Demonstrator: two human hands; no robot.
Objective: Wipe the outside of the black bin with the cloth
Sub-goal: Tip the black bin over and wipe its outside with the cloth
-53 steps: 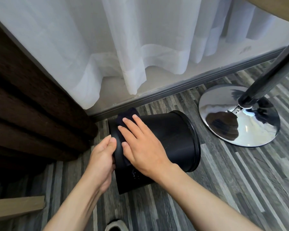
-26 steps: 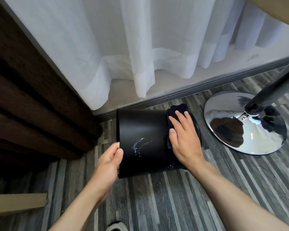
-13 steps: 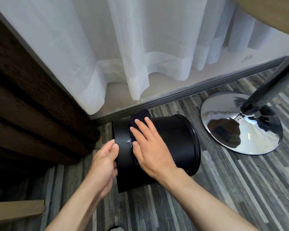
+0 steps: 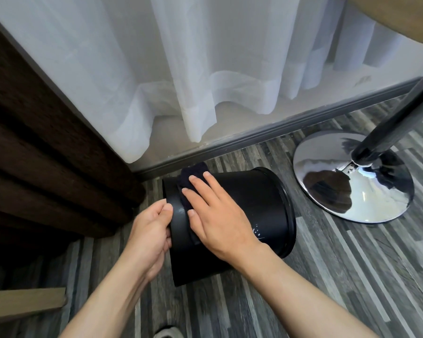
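Observation:
The black bin [image 4: 254, 203] lies on its side on the striped grey floor, its rimmed mouth toward the right and its base toward the left. My right hand [image 4: 217, 215] lies flat on the upper side of the bin near the base, pressing a dark cloth [image 4: 191, 175] against it; part of the cloth sticks out beyond my fingertips. My left hand [image 4: 149, 232] grips the base edge of the bin, thumb on the side wall. A few wet drops show on the bin wall beside my right wrist.
A chrome round stand base [image 4: 352, 176] with a dark pole [image 4: 401, 108] sits just right of the bin. White sheer curtains [image 4: 205, 69] hang behind, above a grey skirting. A dark brown curtain [image 4: 47, 154] fills the left. A wooden board [image 4: 22, 306] lies at lower left.
One second ago my right hand held the cloth near the bin's mouth on the right; it has slid left to the base end. My left hand's fingers have curled tighter on the base edge.

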